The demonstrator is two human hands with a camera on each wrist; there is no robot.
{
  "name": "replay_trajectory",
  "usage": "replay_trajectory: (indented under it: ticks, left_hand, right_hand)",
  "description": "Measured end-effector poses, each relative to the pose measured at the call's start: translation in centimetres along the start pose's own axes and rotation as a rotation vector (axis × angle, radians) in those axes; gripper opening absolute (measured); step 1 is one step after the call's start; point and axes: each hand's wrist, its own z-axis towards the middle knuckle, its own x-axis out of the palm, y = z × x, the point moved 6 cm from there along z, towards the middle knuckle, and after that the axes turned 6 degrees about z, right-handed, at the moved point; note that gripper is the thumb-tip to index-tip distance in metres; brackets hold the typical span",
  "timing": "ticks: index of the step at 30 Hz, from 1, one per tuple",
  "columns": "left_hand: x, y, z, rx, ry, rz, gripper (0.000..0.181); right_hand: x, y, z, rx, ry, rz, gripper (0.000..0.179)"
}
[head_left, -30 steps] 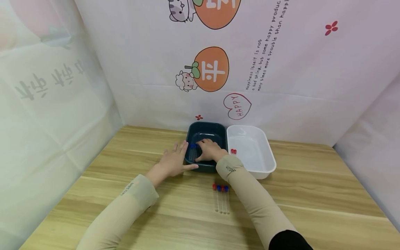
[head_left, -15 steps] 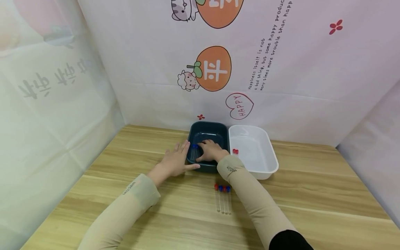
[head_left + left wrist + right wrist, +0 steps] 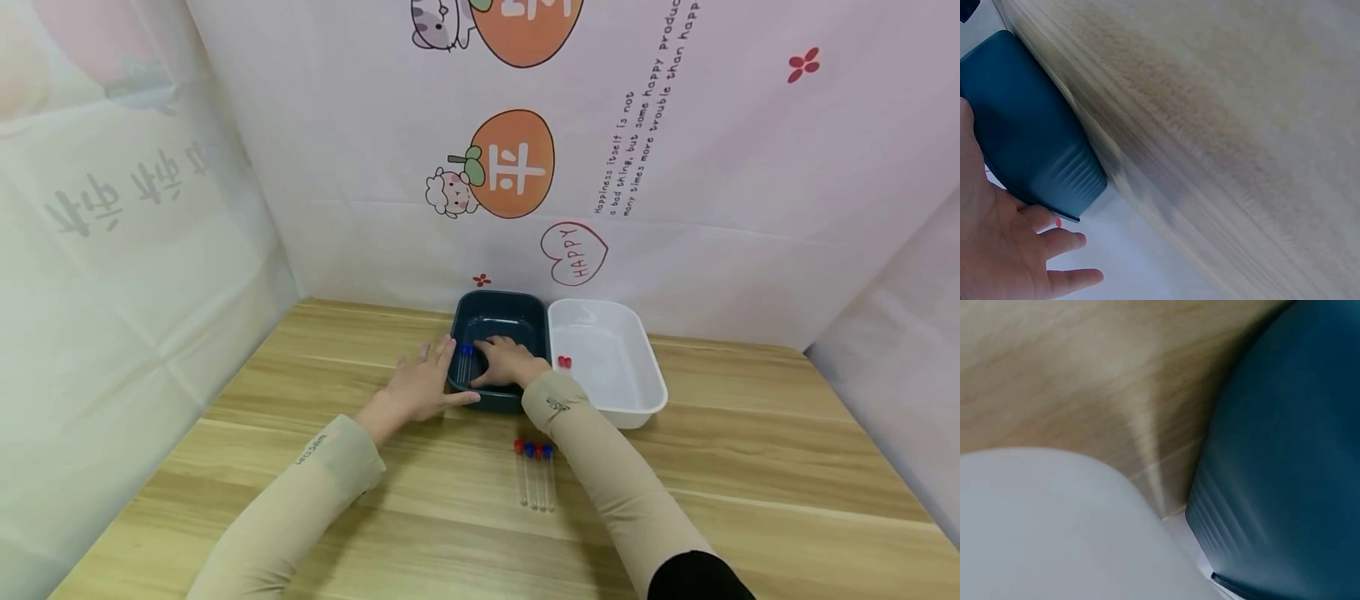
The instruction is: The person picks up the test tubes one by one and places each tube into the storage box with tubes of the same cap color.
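My left hand (image 3: pixel 420 387) has its fingers spread at the left rim of the dark teal bin (image 3: pixel 498 402); its thumb lies along the near rim. In the left wrist view, this hand (image 3: pixel 1007 244) is beside the bin's outer wall (image 3: pixel 1035 131). My right hand (image 3: pixel 506 362) reaches inside the bin, thumb and index finger apart in a curve beside several blue-capped test tubes (image 3: pixel 466 365). Whether it grips a tube I cannot tell. The right wrist view shows only the bin's outside (image 3: pixel 1279 462) and a white container (image 3: pixel 1054 525), with the hand hidden.
A white bin (image 3: pixel 611 358) stands against the dark one's right side, with two red caps (image 3: pixel 564 362) showing at its left wall. In front, several test tubes (image 3: pixel 534 479) with red and blue caps lie side by side on the wooden table (image 3: pixel 420 517). A printed cloth (image 3: pixel 360 250) hangs behind.
The view shifts slightly between the first frame and the later ones. Both hands keep their places at the dark bin, and the tubes stay where they were.
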Motion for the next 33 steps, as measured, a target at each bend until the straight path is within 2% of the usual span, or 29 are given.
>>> replay_trajectory:
  ticks: [6, 12, 20, 33]
  left_hand:
    - [0.1, -0.1, 0.0, -0.001, 0.01, 0.006, 0.107]
    - [-0.1, 0.0, 0.1, -0.008, 0.003, -0.009, 0.107]
    - [0.1, 0.0, 0.1, -0.002, 0.01, -0.016, 0.108]
    - [0.1, 0.0, 0.3, 0.006, 0.001, -0.001, 0.108]
  right_hand:
    - [-0.7, -0.3, -0.3, -0.001, -0.029, 0.057, 0.087]
    - [-1.7, -0.2, -0.6, -0.034, -0.099, 0.136, 0.085]
    - [-2.9, 0.4, -1.6, -0.052, -0.167, 0.181, 0.077]
    - [-4.6, 0.9, -3.2, -0.081, -0.238, 0.172, 0.07]
